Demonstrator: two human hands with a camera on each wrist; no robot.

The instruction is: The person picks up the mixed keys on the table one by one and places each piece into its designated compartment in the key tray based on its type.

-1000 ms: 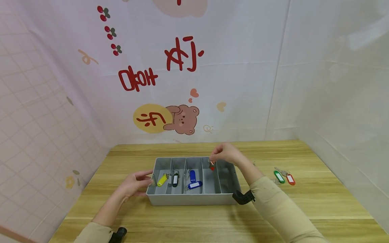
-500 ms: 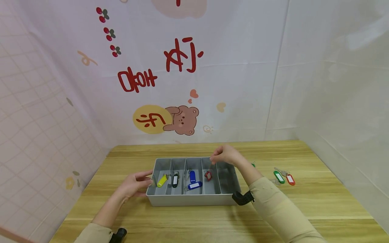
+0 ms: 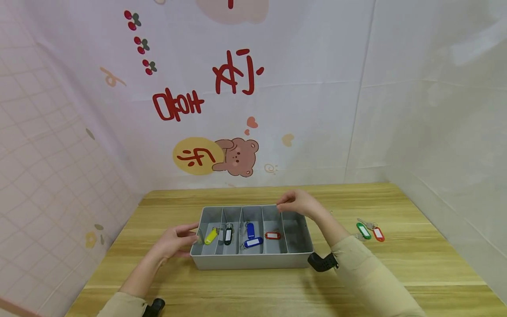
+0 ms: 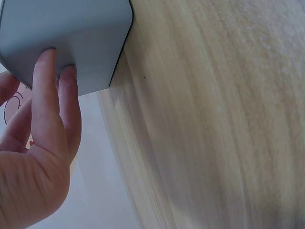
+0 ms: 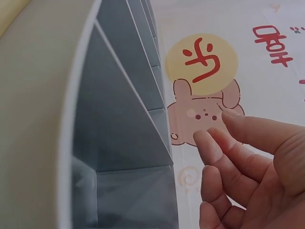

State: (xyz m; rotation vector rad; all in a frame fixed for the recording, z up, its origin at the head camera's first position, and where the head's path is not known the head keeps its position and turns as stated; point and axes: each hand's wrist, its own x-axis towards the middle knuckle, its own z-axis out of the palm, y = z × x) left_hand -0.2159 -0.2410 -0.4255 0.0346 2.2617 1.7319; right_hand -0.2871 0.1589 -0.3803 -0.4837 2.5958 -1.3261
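A grey divided tray [image 3: 253,261] lies on the table. My left hand [image 3: 178,241] holds it by its left end. In the left wrist view, fingertips [image 4: 45,57] press the outer wall. My right hand [image 3: 299,203] hovers over the back rim, fingers loosely bent, nothing between them; the right wrist view shows thumb and fingertips apart. A red key tag [image 3: 272,235] lies in the fourth compartment from the left. Two blue key tags [image 3: 253,242] share the third, a black key tag [image 3: 228,235] is in the second, and a yellow key tag [image 3: 211,236] in the first.
On the table [image 3: 396,273] right of the tray lie a green key tag [image 3: 363,230] and another red key tag [image 3: 378,234], with keys beside them. A printed wall sheet [image 3: 317,110] stands behind the table. The rightmost compartment [image 3: 297,233] shows bare grey floor.
The red key tag, hanging from my right hand a second ago, now lies flat in the fourth compartment. My right hand has let it go and shifted slightly right. The left hand stays put.
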